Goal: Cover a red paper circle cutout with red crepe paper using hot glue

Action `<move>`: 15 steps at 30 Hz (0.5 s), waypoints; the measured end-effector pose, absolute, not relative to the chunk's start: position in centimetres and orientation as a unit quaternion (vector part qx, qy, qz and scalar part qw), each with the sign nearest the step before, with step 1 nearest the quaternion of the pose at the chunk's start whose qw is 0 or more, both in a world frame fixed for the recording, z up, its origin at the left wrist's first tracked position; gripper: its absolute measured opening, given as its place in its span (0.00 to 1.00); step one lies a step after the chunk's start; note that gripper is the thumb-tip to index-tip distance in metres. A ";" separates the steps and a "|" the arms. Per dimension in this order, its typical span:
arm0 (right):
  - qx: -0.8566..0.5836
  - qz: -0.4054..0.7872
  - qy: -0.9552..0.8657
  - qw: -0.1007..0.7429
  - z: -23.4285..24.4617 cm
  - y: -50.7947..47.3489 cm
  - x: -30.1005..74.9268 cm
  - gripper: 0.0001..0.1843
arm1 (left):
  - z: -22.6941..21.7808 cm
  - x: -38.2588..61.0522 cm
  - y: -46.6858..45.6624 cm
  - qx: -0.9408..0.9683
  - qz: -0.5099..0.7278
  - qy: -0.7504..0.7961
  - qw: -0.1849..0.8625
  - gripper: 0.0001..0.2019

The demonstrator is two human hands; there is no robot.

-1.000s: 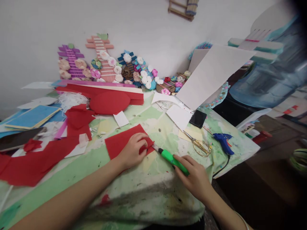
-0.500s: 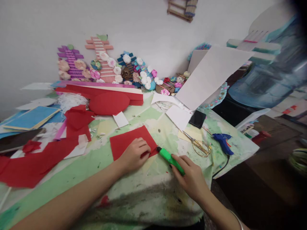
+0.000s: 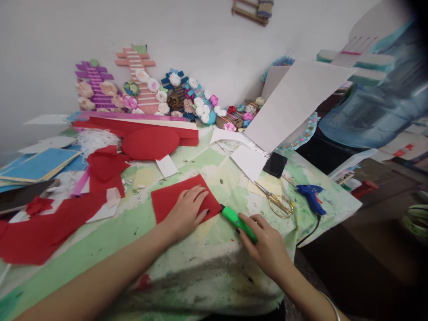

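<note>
My left hand (image 3: 190,209) lies on a folded-looking red sheet (image 3: 169,196), fingers spread and slightly bent over its right half. In my right hand (image 3: 265,243) is a chunky, bright green hand tool (image 3: 237,221) with a dark tip; its exact kind is unclear. The tip meets the right corner of the red sheet. Gold-handled scissors (image 3: 280,206) rest to the right of the tool, partly over a pale yellow paper (image 3: 256,189). A blue glue gun (image 3: 311,197) with a cord lies farther right.
Red crepe-like pieces (image 3: 63,223) and blue booklets (image 3: 43,164) cover the left side. Behind the sheet is a red disc (image 3: 150,143). A black phone (image 3: 275,165) and white card (image 3: 249,162) lie at right. Flower-decorated crafts (image 3: 143,89) lean against the wall.
My left hand has opened from curled fingers near the sheet's right corner to spread fingers, shifting back and left. The right hand and green tool are nearly still.
</note>
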State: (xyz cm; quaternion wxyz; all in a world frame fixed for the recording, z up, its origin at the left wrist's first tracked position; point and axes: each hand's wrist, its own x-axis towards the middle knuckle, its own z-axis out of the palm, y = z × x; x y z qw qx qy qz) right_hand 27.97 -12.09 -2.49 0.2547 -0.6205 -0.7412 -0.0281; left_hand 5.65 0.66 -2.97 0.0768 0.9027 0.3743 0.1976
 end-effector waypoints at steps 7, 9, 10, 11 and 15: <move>-0.627 -0.042 -0.744 0.229 -2.6 -12.0 28.8 0.19 | -3.3 5.8 0.7 0.896 0.045 0.440 0.046 0.39; -0.622 -0.053 -0.745 0.233 -2.7 -12.2 29.0 0.20 | -3.2 5.8 0.7 0.896 0.038 0.440 0.047 0.39; -0.620 -0.058 -0.746 0.237 -2.8 -12.3 29.2 0.20 | -3.1 5.8 0.7 0.897 0.035 0.439 0.047 0.39; -0.618 -0.062 -0.745 0.243 -2.8 -12.4 29.4 0.20 | -3.1 5.8 0.7 0.897 0.033 0.439 0.048 0.39; -0.614 -0.067 -0.743 0.258 -3.0 -12.8 30.4 0.19 | -3.0 5.8 0.7 0.897 0.017 0.439 0.049 0.40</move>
